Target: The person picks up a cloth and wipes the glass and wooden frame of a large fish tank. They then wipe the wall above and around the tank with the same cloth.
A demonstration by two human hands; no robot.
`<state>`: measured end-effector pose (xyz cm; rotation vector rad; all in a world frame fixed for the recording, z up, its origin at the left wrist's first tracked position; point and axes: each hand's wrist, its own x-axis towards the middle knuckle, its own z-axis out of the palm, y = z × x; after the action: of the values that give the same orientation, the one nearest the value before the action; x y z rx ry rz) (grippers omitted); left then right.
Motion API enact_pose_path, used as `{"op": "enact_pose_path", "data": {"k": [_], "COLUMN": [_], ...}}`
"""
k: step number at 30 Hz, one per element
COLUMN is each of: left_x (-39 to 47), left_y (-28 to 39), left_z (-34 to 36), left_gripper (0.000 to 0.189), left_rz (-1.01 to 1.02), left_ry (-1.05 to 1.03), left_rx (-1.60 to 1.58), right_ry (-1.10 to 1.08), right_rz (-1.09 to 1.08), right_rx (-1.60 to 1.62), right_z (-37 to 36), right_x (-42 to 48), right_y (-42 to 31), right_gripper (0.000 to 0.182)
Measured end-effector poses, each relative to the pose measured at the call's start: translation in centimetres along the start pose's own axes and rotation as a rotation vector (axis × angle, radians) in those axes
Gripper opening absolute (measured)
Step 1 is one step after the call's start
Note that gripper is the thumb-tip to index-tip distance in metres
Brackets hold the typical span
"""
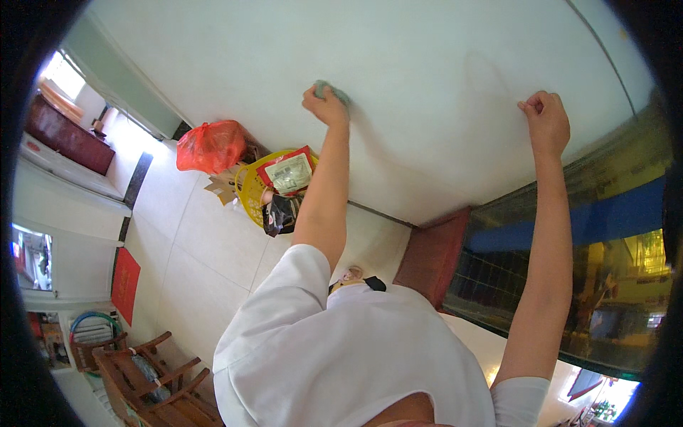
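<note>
My left hand (329, 108) is closed on a grey-green cleaning pad or cloth (341, 96), which lies against the pale wall (405, 69). To the right, my right hand (548, 120) is raised by the same wall with its fingers curled in and thumb and fingertips together. No object shows in it. Whether its fingertips touch the wall is unclear.
Near the wall's foot stand a tied red plastic bag (211, 145) and a yellow plastic basket (248, 187) holding packets. A glossy dark glass-fronted panel (501, 251) and a red-brown wooden piece (435, 253) are at right. Wooden chairs (133, 376) stand lower left.
</note>
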<state>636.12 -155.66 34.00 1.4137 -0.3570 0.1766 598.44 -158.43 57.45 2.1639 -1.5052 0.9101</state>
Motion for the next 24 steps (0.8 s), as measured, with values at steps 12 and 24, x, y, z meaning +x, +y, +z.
{"op": "enact_pose_path", "data": {"k": [12,24], "left_x": [1.9,-1.9], "left_y": [0.5,3.1], "left_z": [0.3,0.6], "left_gripper": [0.028,0.025], "left_rz": [-0.475,-0.003], "left_ry": [0.138,-0.065], "left_rx": [-0.163,-0.065], "right_ry": [-0.051,-0.048], "right_rz": [0.023,0.037], "right_rx": [-0.028,0.003], "right_z": [-0.1,-0.1], "right_x": [0.0,-0.3], "right_y": [-0.9,-0.1], "right_gripper": [0.019,0.019]}}
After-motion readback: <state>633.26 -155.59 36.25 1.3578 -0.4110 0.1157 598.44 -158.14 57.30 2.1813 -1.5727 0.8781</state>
